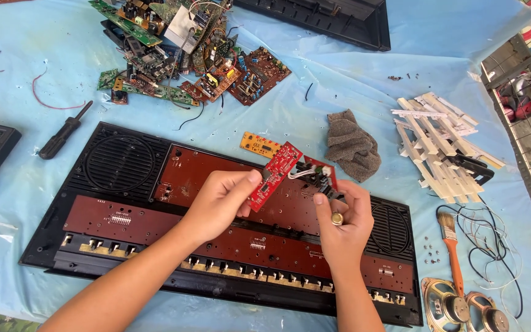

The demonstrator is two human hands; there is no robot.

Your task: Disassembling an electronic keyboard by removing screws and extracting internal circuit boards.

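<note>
The left hand [216, 203] pinched a red board [275, 175] above the opened keyboard [118, 215]; the right hand [342, 218] gripped a smaller wired board [321, 173]. Stripping looked well advanced (boards [179, 55] and keys [437, 144] lay piled), though brown boards [216, 178] remained inside.

A light-blue sheeted table [351, 80] carries an opened keyboard chassis [124, 203], circuit-board pile [179, 55], screwdriver [62, 132], and brush [453, 252].

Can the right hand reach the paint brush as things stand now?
Probably not at once: the right hand grips a small board, so it is occupied, though the way to the brush looks free.
</note>
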